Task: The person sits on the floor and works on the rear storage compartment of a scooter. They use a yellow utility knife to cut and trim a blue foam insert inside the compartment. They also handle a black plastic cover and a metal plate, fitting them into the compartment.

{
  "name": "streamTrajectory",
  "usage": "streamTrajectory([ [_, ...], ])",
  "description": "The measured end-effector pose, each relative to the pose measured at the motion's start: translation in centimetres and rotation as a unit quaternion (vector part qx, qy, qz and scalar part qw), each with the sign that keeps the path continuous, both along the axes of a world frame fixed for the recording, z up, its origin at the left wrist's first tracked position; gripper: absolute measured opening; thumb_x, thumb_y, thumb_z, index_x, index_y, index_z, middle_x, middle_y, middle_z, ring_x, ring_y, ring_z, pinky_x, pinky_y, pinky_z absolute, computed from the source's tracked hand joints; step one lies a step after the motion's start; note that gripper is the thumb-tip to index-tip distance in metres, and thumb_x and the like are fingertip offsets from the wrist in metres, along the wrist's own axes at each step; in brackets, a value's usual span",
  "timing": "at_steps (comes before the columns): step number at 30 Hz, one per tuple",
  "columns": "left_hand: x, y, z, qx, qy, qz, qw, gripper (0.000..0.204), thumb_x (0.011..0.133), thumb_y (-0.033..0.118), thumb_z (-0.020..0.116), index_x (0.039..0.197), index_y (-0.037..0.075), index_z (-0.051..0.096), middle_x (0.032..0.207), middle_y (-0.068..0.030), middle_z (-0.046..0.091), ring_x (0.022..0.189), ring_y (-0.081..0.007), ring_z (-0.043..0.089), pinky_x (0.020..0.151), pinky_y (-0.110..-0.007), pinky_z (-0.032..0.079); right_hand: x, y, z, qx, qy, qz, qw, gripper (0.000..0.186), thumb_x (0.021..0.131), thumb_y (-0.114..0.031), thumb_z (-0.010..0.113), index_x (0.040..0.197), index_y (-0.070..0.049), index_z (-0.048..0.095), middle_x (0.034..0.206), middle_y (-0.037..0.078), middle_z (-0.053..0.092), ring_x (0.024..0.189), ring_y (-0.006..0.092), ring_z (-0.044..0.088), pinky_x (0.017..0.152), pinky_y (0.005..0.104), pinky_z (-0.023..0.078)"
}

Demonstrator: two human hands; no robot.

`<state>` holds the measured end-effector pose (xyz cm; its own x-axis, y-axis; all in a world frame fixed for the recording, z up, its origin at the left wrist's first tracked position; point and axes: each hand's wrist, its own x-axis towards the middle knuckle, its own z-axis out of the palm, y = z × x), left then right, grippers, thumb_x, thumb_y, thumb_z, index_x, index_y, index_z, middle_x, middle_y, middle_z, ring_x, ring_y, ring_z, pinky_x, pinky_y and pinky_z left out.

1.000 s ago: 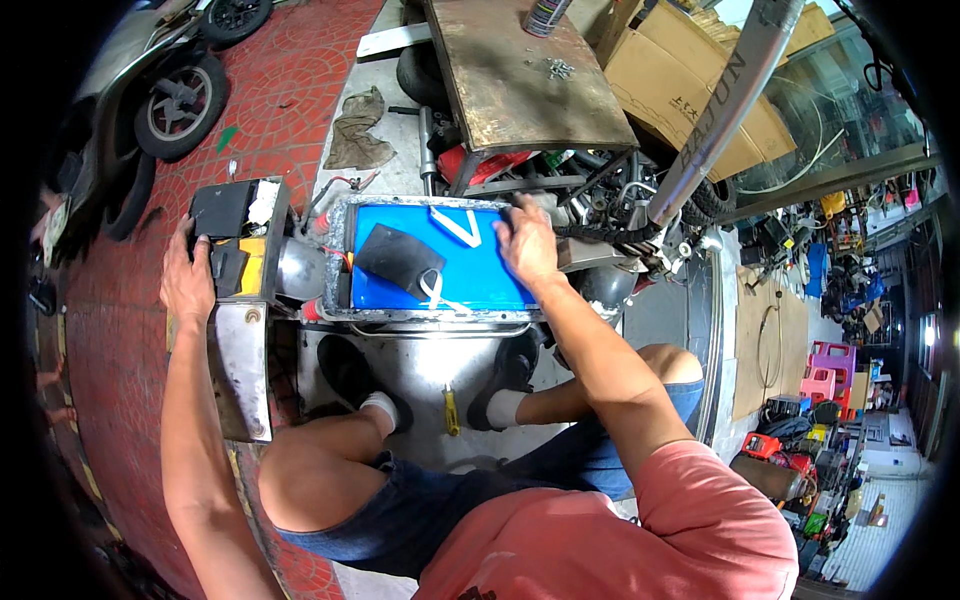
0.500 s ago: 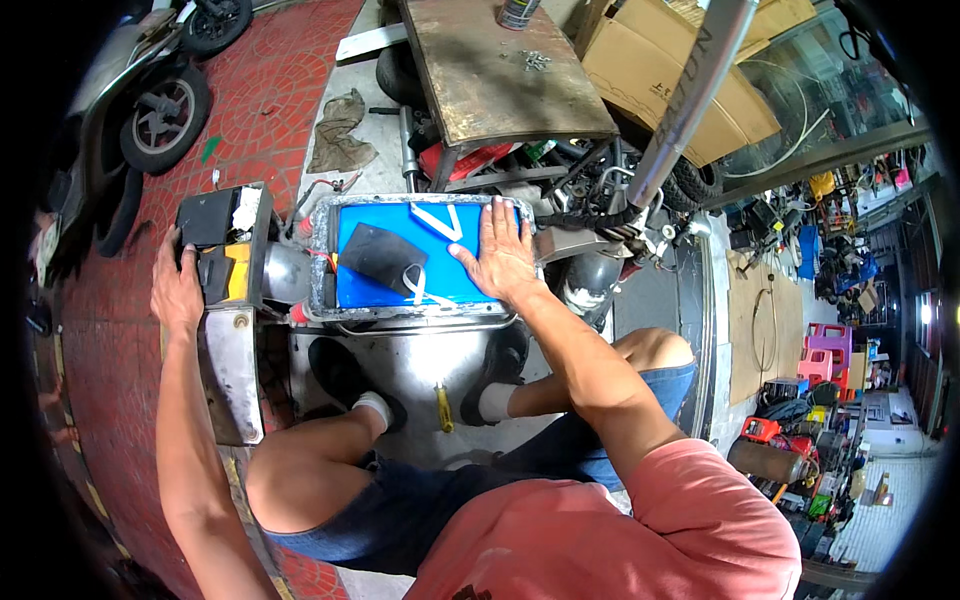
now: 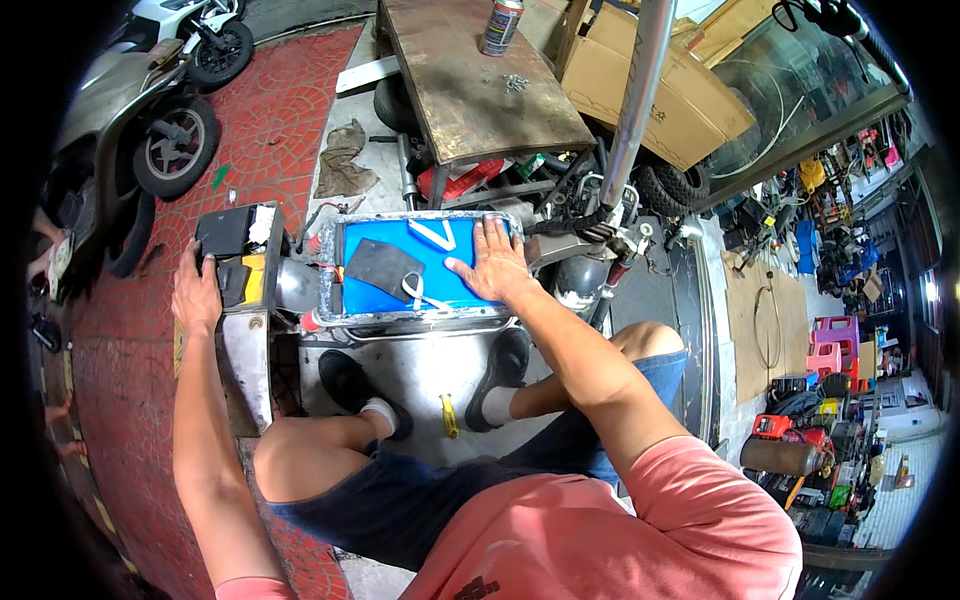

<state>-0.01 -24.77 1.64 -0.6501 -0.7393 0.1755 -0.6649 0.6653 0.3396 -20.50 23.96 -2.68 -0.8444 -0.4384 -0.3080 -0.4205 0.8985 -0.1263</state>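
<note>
1. Pack [image 3: 437,265], blue, sits inside metal frame [image 3: 420,321]; probably heavy, stiff, slick; white strap [image 3: 429,235] seems best handhold;
2. Right grip [image 3: 497,268] splayed atop it, clasping nothing; left grip [image 3: 197,297] half-curled at box [image 3: 274,265], hold unclear.

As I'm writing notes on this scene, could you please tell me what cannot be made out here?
- Head view: part of the blue block's top, covered by the right grip and the black sheet.
- Head view: the block's underside, hidden by its own top and the metal frame.
- Head view: the kind of small metal pieces on the bench, too small to tell.
- Head view: part of the white motorcycle, cut off by the upper edge.
</note>
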Motion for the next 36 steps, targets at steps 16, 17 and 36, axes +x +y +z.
streamTrajectory([
  [16,0.2,-1.5,-1.1,-0.028,-0.004,-0.015,1.000,0.057,0.107,0.048,0.048,0.158,0.023,0.052,0.157,-0.0099,0.058,0.143,-0.0355,0.054,0.116,-0.050,0.043,1.0,1.8,3.2,-0.090,0.145,0.085,0.982,0.100,0.101,-0.080,0.040,0.150,0.005,0.056,0.166,0.027,0.042,0.158,0.0402,0.036,0.125,0.0592,0.030],
  [17,-0.1,-1.4,-1.3,-0.028,-0.011,-0.010,0.999,0.057,0.107,0.049,0.048,0.158,0.024,0.052,0.156,-0.0097,0.059,0.143,-0.0353,0.054,0.116,-0.050,0.043,0.3,2.0,3.5,-0.115,0.123,0.072,0.983,0.095,0.102,-0.078,0.042,0.141,0.005,0.063,0.157,0.027,0.051,0.149,0.0420,0.046,0.122,0.0565,0.036],
  [36,-0.7,-0.7,-0.8,-0.017,-0.018,0.009,1.000,0.058,0.106,0.053,0.049,0.157,0.027,0.052,0.153,-0.0128,0.062,0.142,-0.0362,0.056,0.116,-0.053,0.044,9.5,6.9,3.9,-0.273,-0.001,0.023,0.962,0.041,0.102,-0.038,0.070,0.093,0.002,0.074,0.089,0.021,0.070,0.086,0.0373,0.068,0.078,0.0478,0.052],
])
